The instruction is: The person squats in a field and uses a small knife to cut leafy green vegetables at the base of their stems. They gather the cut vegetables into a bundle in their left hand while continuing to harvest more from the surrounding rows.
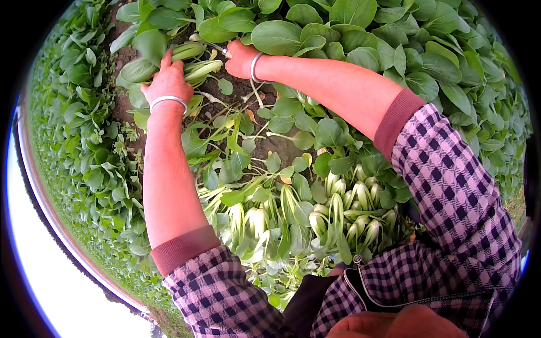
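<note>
My left hand (169, 82) is closed around bok choy plants, its fingers over the bases of their leaves. Pale green bok choy stalks (203, 71) stick out to the right of that hand. My right hand (241, 60) grips a tool with a thin metal blade (214, 45), probably a knife; most of its handle is hidden in the fist. The blade points left, towards the root end of a bok choy (189, 50) beside my left fingers. Loose leaves and cut stalks lie on the soil (274, 145) below both hands.
Harvested bok choy (359, 198) lies piled close to my body, white bases upward. Dense standing bok choy (439, 63) fills the right and top. Another leafy row (93, 152) runs along the left, past a strip of bare soil (124, 59).
</note>
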Demonstrator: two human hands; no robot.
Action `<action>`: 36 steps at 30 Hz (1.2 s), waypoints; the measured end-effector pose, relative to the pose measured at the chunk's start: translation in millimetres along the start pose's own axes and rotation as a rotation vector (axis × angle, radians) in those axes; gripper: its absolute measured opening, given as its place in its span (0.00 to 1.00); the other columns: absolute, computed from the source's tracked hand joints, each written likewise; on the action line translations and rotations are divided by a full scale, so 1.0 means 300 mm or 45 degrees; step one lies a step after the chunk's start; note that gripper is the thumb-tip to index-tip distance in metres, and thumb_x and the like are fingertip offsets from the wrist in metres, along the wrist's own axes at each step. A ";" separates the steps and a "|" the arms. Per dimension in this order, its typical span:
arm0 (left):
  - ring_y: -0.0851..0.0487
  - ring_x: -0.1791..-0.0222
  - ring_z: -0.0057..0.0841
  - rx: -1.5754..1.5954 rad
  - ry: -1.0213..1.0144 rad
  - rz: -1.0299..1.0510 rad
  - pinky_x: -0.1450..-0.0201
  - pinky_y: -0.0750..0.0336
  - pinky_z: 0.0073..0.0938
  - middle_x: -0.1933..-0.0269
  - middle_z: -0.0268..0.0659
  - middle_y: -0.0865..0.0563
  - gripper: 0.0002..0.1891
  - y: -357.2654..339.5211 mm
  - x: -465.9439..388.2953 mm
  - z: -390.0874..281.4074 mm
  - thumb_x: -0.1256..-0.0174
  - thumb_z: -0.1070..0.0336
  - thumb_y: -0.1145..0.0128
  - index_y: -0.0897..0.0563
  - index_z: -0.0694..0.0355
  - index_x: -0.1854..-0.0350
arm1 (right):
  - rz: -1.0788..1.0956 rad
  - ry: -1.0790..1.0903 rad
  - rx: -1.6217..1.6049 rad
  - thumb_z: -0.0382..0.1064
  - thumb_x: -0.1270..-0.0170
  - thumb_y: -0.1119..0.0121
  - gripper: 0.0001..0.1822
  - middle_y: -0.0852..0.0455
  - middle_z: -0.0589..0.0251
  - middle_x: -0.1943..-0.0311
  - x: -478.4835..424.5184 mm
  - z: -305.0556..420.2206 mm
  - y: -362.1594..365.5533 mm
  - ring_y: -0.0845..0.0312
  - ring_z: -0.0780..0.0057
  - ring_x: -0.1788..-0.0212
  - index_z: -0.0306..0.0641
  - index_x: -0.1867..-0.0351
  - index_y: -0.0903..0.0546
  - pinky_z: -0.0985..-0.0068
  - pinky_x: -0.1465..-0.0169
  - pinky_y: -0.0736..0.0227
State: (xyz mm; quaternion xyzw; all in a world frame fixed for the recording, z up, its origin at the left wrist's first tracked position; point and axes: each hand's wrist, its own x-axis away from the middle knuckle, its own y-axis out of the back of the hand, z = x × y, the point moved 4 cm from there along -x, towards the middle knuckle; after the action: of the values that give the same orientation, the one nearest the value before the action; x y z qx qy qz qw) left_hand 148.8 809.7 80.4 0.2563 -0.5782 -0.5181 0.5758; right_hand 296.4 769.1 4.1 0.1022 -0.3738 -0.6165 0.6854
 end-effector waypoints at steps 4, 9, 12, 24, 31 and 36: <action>0.20 0.42 0.33 0.058 0.020 -0.075 0.36 0.40 0.69 0.27 0.22 0.38 0.23 -0.051 0.019 0.035 0.47 0.70 0.40 0.21 0.50 0.45 | 0.160 -0.212 -0.226 0.40 0.44 0.43 0.10 0.19 0.54 0.79 0.002 0.000 -0.016 0.23 0.64 0.80 0.34 0.69 0.22 0.66 0.74 0.26; 0.20 0.42 0.34 0.110 -0.006 -0.118 0.37 0.40 0.69 0.27 0.23 0.37 0.24 -0.076 0.032 0.040 0.47 0.68 0.38 0.21 0.50 0.44 | 0.162 -0.206 -0.354 0.41 0.41 0.44 0.10 0.26 0.63 0.86 0.030 -0.010 -0.003 0.33 0.73 0.90 0.37 0.74 0.27 0.72 0.86 0.38; 0.20 0.42 0.34 0.121 0.002 -0.115 0.37 0.40 0.69 0.28 0.23 0.37 0.24 -0.080 0.038 0.043 0.47 0.68 0.38 0.22 0.49 0.44 | 0.208 -0.284 -0.428 0.40 0.41 0.45 0.09 0.27 0.63 0.86 0.020 -0.021 -0.034 0.33 0.73 0.89 0.37 0.74 0.27 0.72 0.86 0.38; 0.23 0.38 0.35 0.174 0.022 -0.095 0.35 0.42 0.70 0.27 0.22 0.37 0.26 -0.123 0.058 0.063 0.45 0.67 0.39 0.24 0.48 0.41 | 0.219 -0.303 -0.451 0.39 0.41 0.44 0.09 0.27 0.63 0.86 0.030 -0.020 -0.080 0.33 0.74 0.89 0.35 0.71 0.27 0.72 0.86 0.37; 0.24 0.37 0.35 0.200 0.055 -0.074 0.35 0.43 0.71 0.27 0.24 0.38 0.25 -0.129 0.063 0.062 0.44 0.65 0.37 0.24 0.49 0.41 | 0.333 -0.416 -0.562 0.38 0.39 0.43 0.09 0.31 0.66 0.84 0.016 -0.014 -0.064 0.36 0.76 0.88 0.37 0.71 0.29 0.74 0.88 0.42; 0.24 0.38 0.37 0.291 0.104 -0.074 0.36 0.44 0.72 0.27 0.25 0.37 0.25 -0.140 0.069 0.065 0.43 0.62 0.37 0.23 0.50 0.41 | 0.446 -0.488 -0.585 0.36 0.39 0.43 0.08 0.28 0.64 0.84 -0.013 -0.015 -0.090 0.36 0.76 0.88 0.35 0.71 0.27 0.75 0.88 0.43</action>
State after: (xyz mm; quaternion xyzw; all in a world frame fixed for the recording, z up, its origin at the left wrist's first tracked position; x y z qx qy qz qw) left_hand 113.8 783.1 55.1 0.3577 -0.6019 -0.4543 0.5507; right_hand 278.7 765.2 -16.8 -0.2382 -0.3589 -0.5655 0.7033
